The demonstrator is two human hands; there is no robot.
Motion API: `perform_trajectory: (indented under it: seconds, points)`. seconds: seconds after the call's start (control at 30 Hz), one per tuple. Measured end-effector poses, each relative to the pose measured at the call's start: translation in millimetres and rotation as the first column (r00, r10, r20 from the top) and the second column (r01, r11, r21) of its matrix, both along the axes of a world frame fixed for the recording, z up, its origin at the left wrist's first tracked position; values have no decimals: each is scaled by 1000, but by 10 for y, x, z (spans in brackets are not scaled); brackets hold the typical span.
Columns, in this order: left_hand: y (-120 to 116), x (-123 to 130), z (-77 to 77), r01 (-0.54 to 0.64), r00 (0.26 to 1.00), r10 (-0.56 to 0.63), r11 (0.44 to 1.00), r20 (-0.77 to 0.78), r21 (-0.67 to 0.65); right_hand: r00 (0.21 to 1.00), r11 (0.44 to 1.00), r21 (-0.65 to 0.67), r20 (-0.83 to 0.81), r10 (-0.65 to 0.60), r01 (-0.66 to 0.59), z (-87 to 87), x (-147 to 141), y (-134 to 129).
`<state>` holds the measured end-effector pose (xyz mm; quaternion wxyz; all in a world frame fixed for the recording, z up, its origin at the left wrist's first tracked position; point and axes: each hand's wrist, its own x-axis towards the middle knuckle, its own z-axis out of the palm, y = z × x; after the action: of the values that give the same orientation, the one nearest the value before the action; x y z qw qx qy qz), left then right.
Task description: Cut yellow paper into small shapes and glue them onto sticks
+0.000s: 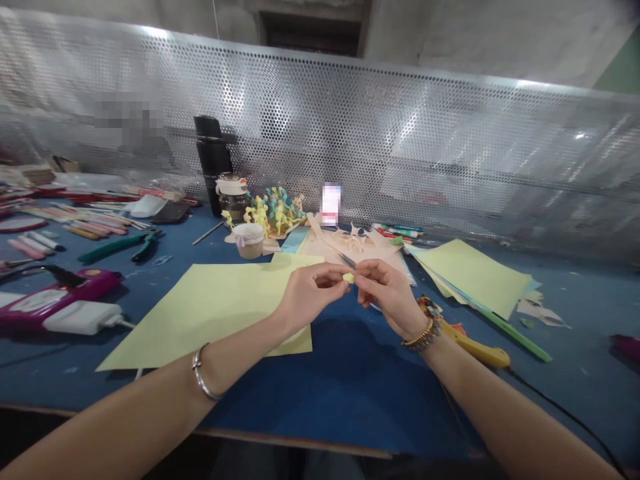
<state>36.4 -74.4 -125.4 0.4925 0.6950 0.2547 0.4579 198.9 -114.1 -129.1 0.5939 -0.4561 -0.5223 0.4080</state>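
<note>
A small yellow piece [349, 277] is pinched between the thumb and fingers of my left hand [313, 290], above the right edge of a large yellow sheet [215, 300]. My right hand [387, 290] is closed around a thin tool with a pointed metal tip [346, 260], and its fingertips are close beside the yellow piece. Whether the right fingers also touch the piece cannot be made out. Behind both hands lie peach-coloured sheets and cut scraps [355, 240].
Yellow and blue sheets [475, 273] with a green strip [520, 337] lie at right, near a yellow corded tool [475, 347]. Small yellow and teal figures [270, 213], a cup [249, 240] and a black flask [213, 157] stand behind. At left are pliers [145, 247] and a purple power strip [40, 300].
</note>
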Motion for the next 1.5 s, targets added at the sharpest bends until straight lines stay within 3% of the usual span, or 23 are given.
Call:
perform_trajectory:
  seconds: [0.33,0.63,1.17,1.5]
  points:
    - [3,3,-10,-43,998,46,997,-53,60,997,996,-87,-79,17,-24,20,-23,-15]
    - [3,-2,-16,-66,993,75,992,-88,108,999,999,-41,-45,14,-16,6,-10,-7]
    - [13,1,4,-15,998,15,1000,-66,-1,999,999,-35,47,23,-21,11,55,10]
    - [47,6,-16,46,999,-44,993,18,-108,998,992,-117,-57,39,-45,32,31,-13]
